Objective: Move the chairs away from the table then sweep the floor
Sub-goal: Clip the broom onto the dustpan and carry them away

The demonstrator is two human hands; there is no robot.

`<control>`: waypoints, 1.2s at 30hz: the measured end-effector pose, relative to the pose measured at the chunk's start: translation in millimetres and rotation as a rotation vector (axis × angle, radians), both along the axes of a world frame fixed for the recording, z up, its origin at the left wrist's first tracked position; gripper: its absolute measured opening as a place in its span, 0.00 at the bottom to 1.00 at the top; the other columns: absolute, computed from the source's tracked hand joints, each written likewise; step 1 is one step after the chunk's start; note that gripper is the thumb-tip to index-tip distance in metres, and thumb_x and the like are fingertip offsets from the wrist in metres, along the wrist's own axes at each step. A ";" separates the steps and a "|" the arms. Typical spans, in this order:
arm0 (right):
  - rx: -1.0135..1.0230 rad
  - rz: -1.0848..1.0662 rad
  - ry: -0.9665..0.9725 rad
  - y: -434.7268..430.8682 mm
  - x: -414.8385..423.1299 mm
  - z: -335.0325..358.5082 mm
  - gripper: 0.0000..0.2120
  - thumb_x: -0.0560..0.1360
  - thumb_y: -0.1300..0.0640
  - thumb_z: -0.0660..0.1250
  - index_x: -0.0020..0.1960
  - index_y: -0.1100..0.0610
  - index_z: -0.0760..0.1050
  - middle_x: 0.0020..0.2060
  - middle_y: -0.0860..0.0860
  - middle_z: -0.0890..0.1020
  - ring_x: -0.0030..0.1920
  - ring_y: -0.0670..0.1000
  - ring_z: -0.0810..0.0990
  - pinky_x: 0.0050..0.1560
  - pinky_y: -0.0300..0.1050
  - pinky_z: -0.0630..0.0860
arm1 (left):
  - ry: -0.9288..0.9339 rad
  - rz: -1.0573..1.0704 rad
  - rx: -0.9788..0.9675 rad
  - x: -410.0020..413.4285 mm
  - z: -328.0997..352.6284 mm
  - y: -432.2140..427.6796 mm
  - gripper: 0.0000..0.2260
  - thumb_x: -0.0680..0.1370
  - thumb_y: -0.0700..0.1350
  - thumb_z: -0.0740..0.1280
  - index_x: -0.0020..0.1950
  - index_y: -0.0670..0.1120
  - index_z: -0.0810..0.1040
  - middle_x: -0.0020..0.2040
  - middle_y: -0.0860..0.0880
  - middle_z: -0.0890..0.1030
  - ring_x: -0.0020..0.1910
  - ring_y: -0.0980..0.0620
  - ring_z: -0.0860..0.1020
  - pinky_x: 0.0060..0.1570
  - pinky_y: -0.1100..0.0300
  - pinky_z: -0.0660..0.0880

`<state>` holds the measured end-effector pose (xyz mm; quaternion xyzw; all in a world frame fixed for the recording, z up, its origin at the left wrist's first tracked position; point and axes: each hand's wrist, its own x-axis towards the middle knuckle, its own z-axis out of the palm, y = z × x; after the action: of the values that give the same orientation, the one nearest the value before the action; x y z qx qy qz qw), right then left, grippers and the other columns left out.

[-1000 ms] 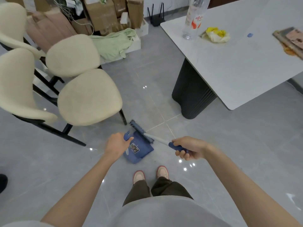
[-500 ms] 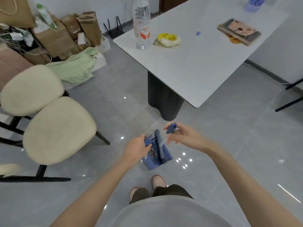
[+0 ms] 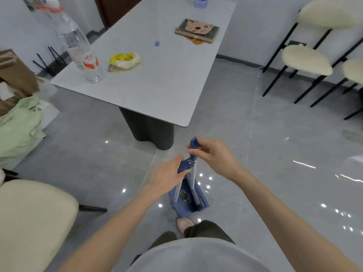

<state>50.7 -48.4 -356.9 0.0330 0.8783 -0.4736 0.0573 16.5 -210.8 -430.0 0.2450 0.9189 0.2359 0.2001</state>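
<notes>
Here, the right grip (image 3: 212,157) clasps the broom (image 3: 194,174) by its blue top; the left grip (image 3: 169,176), blurred, holds the dustpan (image 3: 187,205) handle, near the surface (image 3: 157,85).

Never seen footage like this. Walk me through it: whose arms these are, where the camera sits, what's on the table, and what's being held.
No machine here: the arms are a person's, and the one camera sits on their head, looking forward and down. On the white table are a clear plastic bottle, a crumpled yellow wrapper, a small blue item and a flat stack of books. Cream chairs stand apart from it. The left hand holds the blue dustpan by its handle; the right hand pinches the blue top of the broom, which stands in the dustpan.
</notes>
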 end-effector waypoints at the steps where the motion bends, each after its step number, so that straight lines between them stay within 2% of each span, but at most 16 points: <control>1: -0.003 -0.042 0.012 -3.4 5.2 1.9 0.14 0.75 0.46 0.64 0.42 0.57 0.77 0.42 0.59 0.83 0.48 0.61 0.81 0.52 0.61 0.76 | 0.007 -0.034 0.021 -0.8 0.9 0.0 0.13 0.79 0.53 0.63 0.57 0.45 0.69 0.49 0.46 0.80 0.47 0.45 0.80 0.41 0.57 0.70; 4: -0.006 -0.179 0.030 -15.7 26.7 5.7 0.17 0.74 0.42 0.62 0.42 0.56 0.75 0.40 0.58 0.82 0.47 0.60 0.81 0.50 0.60 0.76 | 0.000 -0.138 0.037 3.0 5.0 -1.4 0.13 0.78 0.52 0.63 0.54 0.44 0.69 0.47 0.45 0.80 0.45 0.44 0.79 0.43 0.54 0.72; 8: -0.045 -0.329 0.032 -30.5 59.5 7.0 0.09 0.76 0.51 0.66 0.47 0.57 0.77 0.40 0.59 0.82 0.46 0.61 0.80 0.50 0.56 0.76 | -0.019 -0.202 0.082 16.0 4.6 -1.0 0.11 0.77 0.52 0.65 0.51 0.45 0.69 0.43 0.46 0.80 0.43 0.44 0.79 0.43 0.50 0.75; 11: -0.101 -0.465 0.050 -38.1 89.6 11.0 0.05 0.77 0.57 0.67 0.47 0.59 0.78 0.43 0.60 0.83 0.43 0.53 0.82 0.50 0.47 0.76 | -0.056 -0.267 0.105 32.4 4.7 6.3 0.11 0.77 0.51 0.66 0.51 0.45 0.70 0.43 0.47 0.80 0.43 0.44 0.80 0.44 0.48 0.76; 12: -0.135 -0.497 0.059 -39.4 97.0 12.6 0.02 0.76 0.58 0.67 0.46 0.55 0.79 0.44 0.59 0.84 0.42 0.48 0.81 0.51 0.46 0.76 | -0.065 -0.281 0.118 36.5 5.8 9.7 0.11 0.77 0.51 0.66 0.51 0.45 0.70 0.44 0.46 0.81 0.44 0.44 0.80 0.45 0.48 0.76; 15: -0.202 -0.616 0.086 -39.0 121.0 13.9 0.10 0.76 0.59 0.68 0.42 0.43 0.77 0.41 0.54 0.83 0.44 0.46 0.80 0.55 0.52 0.77 | -0.060 -0.365 0.138 49.1 7.1 23.4 0.14 0.76 0.53 0.65 0.55 0.45 0.70 0.48 0.47 0.81 0.46 0.44 0.80 0.46 0.47 0.76; 17: -0.222 -0.680 0.097 -37.6 137.7 15.2 0.10 0.75 0.58 0.68 0.41 0.42 0.77 0.38 0.49 0.82 0.42 0.45 0.80 0.52 0.50 0.77 | -0.067 -0.419 0.156 59.5 7.1 33.8 0.15 0.76 0.55 0.64 0.57 0.48 0.70 0.49 0.49 0.82 0.47 0.45 0.80 0.47 0.47 0.77; 19: -0.223 -0.754 0.111 -37.7 152.5 15.1 0.11 0.75 0.58 0.68 0.40 0.42 0.77 0.35 0.47 0.81 0.39 0.43 0.78 0.48 0.45 0.75 | -0.078 -0.460 0.173 68.7 8.4 44.5 0.15 0.75 0.56 0.64 0.58 0.51 0.70 0.49 0.51 0.82 0.47 0.46 0.80 0.47 0.48 0.77; 20: -0.199 -0.809 0.119 -35.1 163.8 15.1 0.11 0.75 0.57 0.68 0.40 0.41 0.76 0.35 0.49 0.81 0.39 0.43 0.78 0.47 0.44 0.75 | -0.085 -0.497 0.181 77.2 7.9 53.4 0.15 0.76 0.56 0.64 0.59 0.51 0.70 0.49 0.51 0.82 0.47 0.47 0.80 0.47 0.48 0.77; 22: -0.173 -0.888 0.126 -32.0 180.3 14.8 0.09 0.74 0.54 0.67 0.41 0.40 0.76 0.38 0.52 0.83 0.42 0.50 0.81 0.50 0.50 0.77 | -0.067 -0.573 0.167 87.1 7.8 67.8 0.16 0.76 0.55 0.64 0.60 0.51 0.69 0.49 0.51 0.82 0.47 0.47 0.80 0.47 0.49 0.77; 25: -0.161 -0.999 0.127 -18.0 215.5 19.6 0.04 0.74 0.53 0.67 0.44 0.43 0.77 0.42 0.52 0.84 0.47 0.53 0.83 0.55 0.56 0.77 | 0.021 -0.727 0.134 109.3 11.5 99.7 0.15 0.76 0.56 0.65 0.58 0.49 0.69 0.46 0.51 0.82 0.44 0.45 0.80 0.45 0.48 0.76; 27: -0.157 -1.119 0.139 1.6 260.5 19.3 0.03 0.75 0.56 0.67 0.47 0.53 0.79 0.44 0.54 0.84 0.50 0.54 0.82 0.57 0.55 0.77 | 0.063 -0.886 0.129 144.2 12.1 133.8 0.16 0.76 0.56 0.65 0.57 0.48 0.69 0.45 0.50 0.82 0.43 0.44 0.80 0.43 0.47 0.76; 29: -0.122 -1.148 0.132 12.1 280.4 18.7 0.07 0.76 0.56 0.67 0.49 0.60 0.78 0.45 0.59 0.83 0.51 0.58 0.81 0.56 0.58 0.76 | 0.088 -0.972 0.122 157.3 15.9 150.1 0.17 0.76 0.56 0.65 0.57 0.47 0.68 0.47 0.49 0.82 0.43 0.44 0.80 0.42 0.48 0.76; 32: -0.088 -1.247 0.111 31.6 332.9 15.3 0.09 0.76 0.55 0.68 0.48 0.62 0.78 0.45 0.61 0.83 0.49 0.59 0.81 0.54 0.56 0.76 | 0.145 -1.155 0.090 201.1 15.7 187.9 0.17 0.77 0.56 0.64 0.59 0.47 0.68 0.49 0.48 0.82 0.45 0.42 0.80 0.43 0.48 0.76; 36: -0.078 -1.382 0.117 57.6 408.9 12.6 0.09 0.76 0.54 0.68 0.48 0.61 0.78 0.43 0.56 0.84 0.44 0.50 0.82 0.52 0.52 0.78 | 0.212 -1.375 0.094 273.0 19.2 239.5 0.17 0.77 0.55 0.64 0.59 0.46 0.68 0.48 0.46 0.82 0.45 0.42 0.80 0.43 0.49 0.76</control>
<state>459.6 9.2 -344.2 0.5570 0.6399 -0.4336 -0.3037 289.5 28.7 -410.8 0.8013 0.5585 0.0701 0.2026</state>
